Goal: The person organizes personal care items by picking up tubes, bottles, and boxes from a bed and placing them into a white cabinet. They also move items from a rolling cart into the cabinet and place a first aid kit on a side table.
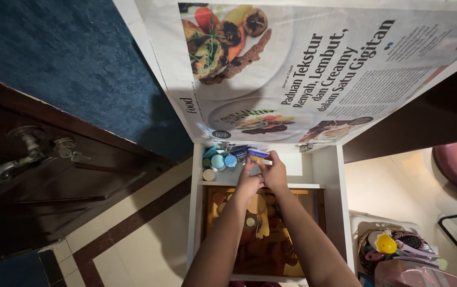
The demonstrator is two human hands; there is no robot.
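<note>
White cabinet (328, 175) fills the centre, its top lined with a sheet of newspaper (313, 64) showing food photos; dark wooden door (53, 175) with a lever handle on the left, blue carpet (74, 58) beyond, pale floor tiles (148, 244) below. Upper shelf (297, 185) holds a cluster of small round-capped containers (219, 162) at its left end; lower compartment (263, 234) is packed with brownish items, too dim to identify. Basket of odds and ends (393, 247) sits low right. Both arms reach in from the bottom edge. Left hand (248, 183) and right hand (275, 172) meet at the shelf front, fingers pinched together on a small blue-and-yellow tube (258, 154), which sits at the fingertips just right of the container cluster. Judgement: tight space, so keep the grip at the fingertips, move the tube straight and low, watch the neighbouring caps since they look easy to knock over. Can't tell which hand carries the load.
</note>
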